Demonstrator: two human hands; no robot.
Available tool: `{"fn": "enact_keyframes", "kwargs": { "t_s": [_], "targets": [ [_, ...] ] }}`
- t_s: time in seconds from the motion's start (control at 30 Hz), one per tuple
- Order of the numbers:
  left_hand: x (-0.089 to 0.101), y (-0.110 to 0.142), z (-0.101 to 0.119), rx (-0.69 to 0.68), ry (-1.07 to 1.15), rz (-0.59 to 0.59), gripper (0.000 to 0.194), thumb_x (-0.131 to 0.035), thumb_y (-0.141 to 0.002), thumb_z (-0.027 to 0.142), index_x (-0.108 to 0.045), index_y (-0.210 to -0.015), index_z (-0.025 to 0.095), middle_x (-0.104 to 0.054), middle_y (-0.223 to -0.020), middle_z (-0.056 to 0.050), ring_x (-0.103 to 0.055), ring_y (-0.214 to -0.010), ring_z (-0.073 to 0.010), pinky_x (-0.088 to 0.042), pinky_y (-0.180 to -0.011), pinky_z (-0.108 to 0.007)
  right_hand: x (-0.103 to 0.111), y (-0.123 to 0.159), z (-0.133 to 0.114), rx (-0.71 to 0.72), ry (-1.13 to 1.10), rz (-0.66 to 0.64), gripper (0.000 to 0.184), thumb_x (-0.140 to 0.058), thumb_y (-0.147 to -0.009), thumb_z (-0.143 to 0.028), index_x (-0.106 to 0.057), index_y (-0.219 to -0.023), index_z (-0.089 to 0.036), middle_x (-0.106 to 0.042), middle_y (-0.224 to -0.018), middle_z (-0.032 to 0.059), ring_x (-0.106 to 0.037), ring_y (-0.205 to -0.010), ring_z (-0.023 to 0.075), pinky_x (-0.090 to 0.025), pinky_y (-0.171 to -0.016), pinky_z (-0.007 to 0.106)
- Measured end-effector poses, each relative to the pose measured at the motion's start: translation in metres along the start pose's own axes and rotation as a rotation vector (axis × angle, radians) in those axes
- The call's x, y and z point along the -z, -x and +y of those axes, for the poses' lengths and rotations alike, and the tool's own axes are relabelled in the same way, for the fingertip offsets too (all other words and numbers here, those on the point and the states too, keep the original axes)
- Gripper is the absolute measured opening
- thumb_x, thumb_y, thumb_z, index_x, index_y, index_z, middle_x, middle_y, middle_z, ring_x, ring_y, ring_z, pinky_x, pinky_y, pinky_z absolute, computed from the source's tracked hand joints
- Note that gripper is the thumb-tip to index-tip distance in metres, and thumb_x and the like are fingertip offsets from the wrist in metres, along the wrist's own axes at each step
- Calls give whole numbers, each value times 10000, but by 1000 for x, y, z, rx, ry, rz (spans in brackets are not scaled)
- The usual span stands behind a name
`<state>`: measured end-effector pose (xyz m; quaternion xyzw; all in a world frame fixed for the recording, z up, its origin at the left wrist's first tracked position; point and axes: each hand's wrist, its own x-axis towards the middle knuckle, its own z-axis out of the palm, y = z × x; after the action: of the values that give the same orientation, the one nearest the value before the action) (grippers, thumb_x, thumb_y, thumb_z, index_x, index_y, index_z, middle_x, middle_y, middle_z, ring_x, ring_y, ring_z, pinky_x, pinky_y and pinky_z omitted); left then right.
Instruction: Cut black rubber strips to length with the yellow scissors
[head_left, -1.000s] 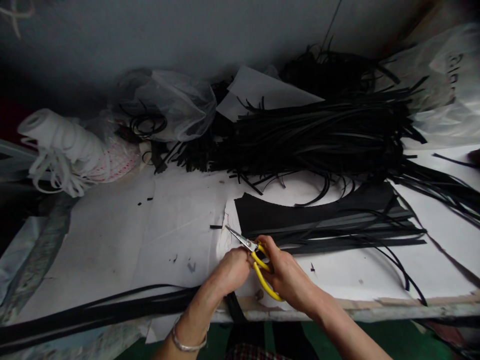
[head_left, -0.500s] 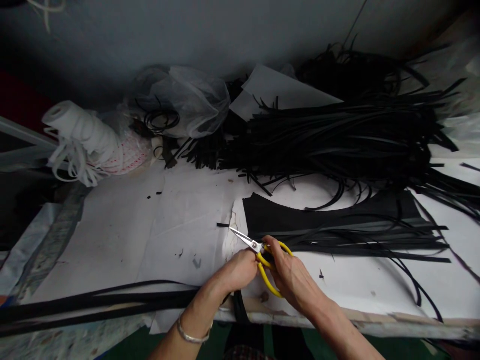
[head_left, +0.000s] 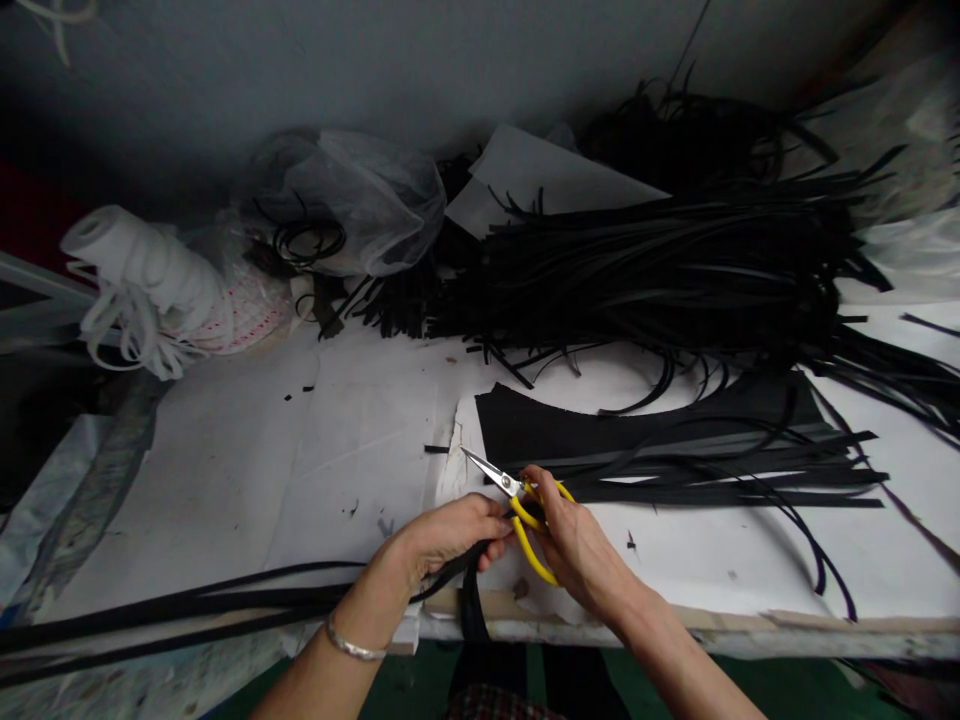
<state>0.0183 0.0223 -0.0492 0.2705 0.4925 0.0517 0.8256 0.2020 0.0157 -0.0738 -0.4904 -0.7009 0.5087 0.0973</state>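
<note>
Grey wall [head_left: 450,60] fills the top of the frame, above a surface [head_left: 225,480] covered with pale sheets. At the left, red marks too small to make out dot the clear wrapping [head_left: 251,318] beside a roll of white cord [head_left: 142,260]. Left of top centre, a plastic bag [head_left: 390,200] bulges by a black coil [head_left: 307,240]; whether the coil lies inside I cannot tell. Right of centre sits a thick black bundle [head_left: 660,270], with a black sheet [head_left: 570,425] below it. Yellow-handled scissors [head_left: 511,487] are just below the centre of the frame, tips pointing up and left. The right hand [head_left: 574,545] has its grip closed around the handles; the left hand [head_left: 457,530] pinches dark strips [head_left: 300,598] that run past the wrist toward the lower left edge. Compared with half a second ago, the left hand has turned, so its fingertips and more of the strips show.
</note>
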Motion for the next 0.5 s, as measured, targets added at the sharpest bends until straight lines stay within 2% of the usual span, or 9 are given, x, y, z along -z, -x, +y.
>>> {"fn": "enact_keyframes", "kwargs": {
  "t_s": [0.1, 0.23, 0.33, 0.4, 0.47, 0.5],
  "targets": [
    [-3, -2, 1, -7, 58, 13, 219, -563, -681, 293, -512, -814, 127, -409, -600, 57, -320, -477, -38, -200, -464, -217, 4, -2, -1, 19, -31, 5, 499, -454, -793, -113, -307, -1263, -193, -629, -934, 76, -631, -779, 199, -475, -686, 296],
    [-9, -4, 2, 30, 45, 117, 248, -571, -670, 297, -493, -837, 131, -416, -674, 50, -290, -492, -23, -126, -464, -232, 21, 8, -9, -28, -208, 45, 509, -464, -779, -106, -345, -1261, -214, -619, -948, 51, -610, -790, 165, -470, -705, 269],
    [-11, -2, -1, 44, 19, 170, 270, -576, -682, 363, -475, -790, 137, -422, -673, 47, -308, -504, -22, -135, -470, -227, 34, 35, -15, -207, -473, 101, 504, -517, -853, -295, -316, -1309, -220, -604, -873, 22, -578, -636, 135, -466, -578, 240],
    [-11, 2, -2, 32, 9, 174, 293, -579, -685, 401, -470, -764, 141, -397, -628, 61, -294, -500, -26, -139, -470, -225, 36, 61, -17, -357, -605, 67, 607, -548, -847, -492, -327, -1338, -211, -598, -827, 17, -534, -537, 122, -435, -483, 233],
    [-10, 5, -3, 21, -4, 176, 303, -574, -690, 422, -462, -740, 145, -377, -587, 71, -273, -486, -28, -137, -464, -226, 32, 89, -18, -478, -647, -6, 712, -582, -784, -614, -403, -1329, -192, -625, -869, 55, -571, -583, 149, -459, -499, 243],
    [-10, 7, -3, 18, -12, 176, 302, -566, -696, 425, -462, -739, 145, -375, -577, 72, -264, -479, -28, -133, -458, -228, 29, 101, -18, -511, -643, -35, 731, -592, -759, -640, -451, -1310, -182, -641, -932, 88, -615, -683, 187, -493, -561, 257]
  ]
}}
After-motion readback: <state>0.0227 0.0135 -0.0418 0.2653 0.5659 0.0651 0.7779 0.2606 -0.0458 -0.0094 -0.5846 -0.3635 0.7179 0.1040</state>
